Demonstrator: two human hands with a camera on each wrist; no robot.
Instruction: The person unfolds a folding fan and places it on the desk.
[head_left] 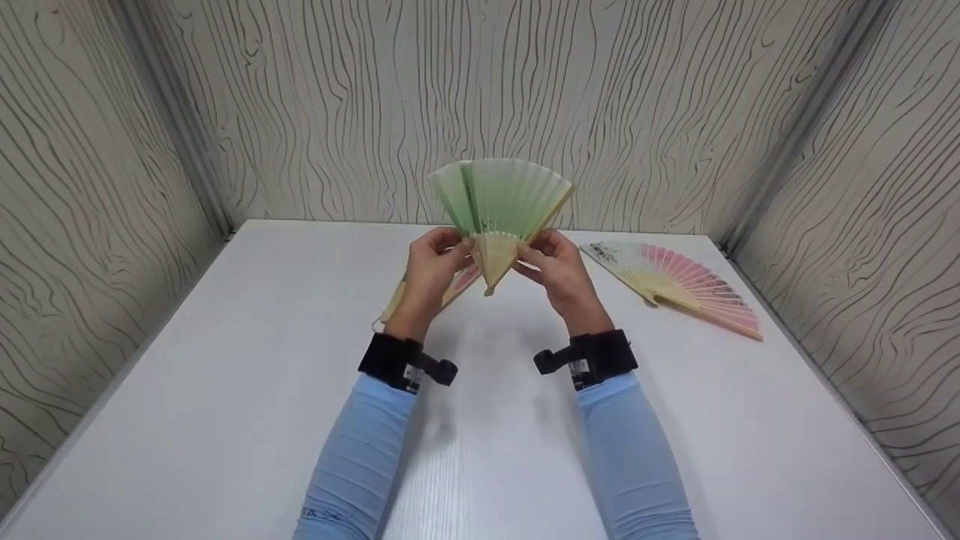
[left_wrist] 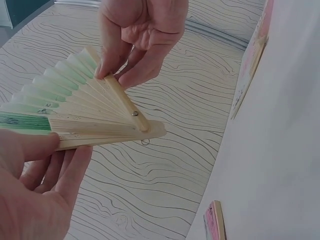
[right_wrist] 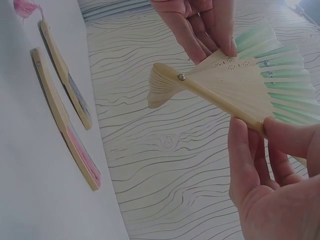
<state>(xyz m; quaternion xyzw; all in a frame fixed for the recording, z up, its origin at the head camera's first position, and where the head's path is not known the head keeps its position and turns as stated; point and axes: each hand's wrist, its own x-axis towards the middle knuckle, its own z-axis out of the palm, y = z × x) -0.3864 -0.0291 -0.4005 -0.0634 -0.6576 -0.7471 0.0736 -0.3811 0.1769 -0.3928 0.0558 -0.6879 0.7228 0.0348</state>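
Between both hands a green-and-white folding fan (head_left: 514, 199) is held up above the table, spread partway, with its pivot end pointing down. Its pale wooden ribs meet at a metal rivet (right_wrist: 181, 77). My left hand (head_left: 433, 274) pinches one outer edge between thumb and fingers; beside it several pleats are still bunched in a darker green strip (left_wrist: 25, 121). On the opposite side my right hand (head_left: 564, 276) pinches the outer guard stick, seen closely in the right wrist view, where the right hand (right_wrist: 280, 170) grips below the ribs.
A pink-and-white fan (head_left: 694, 281) lies spread on the table (head_left: 225, 390) at the right. Behind the left hand lie two folded fans, one pink (right_wrist: 65, 117), the other grey (right_wrist: 62, 70), near a pink tassel (right_wrist: 25, 7). Wood-grain panels (head_left: 360, 112) enclose the table.
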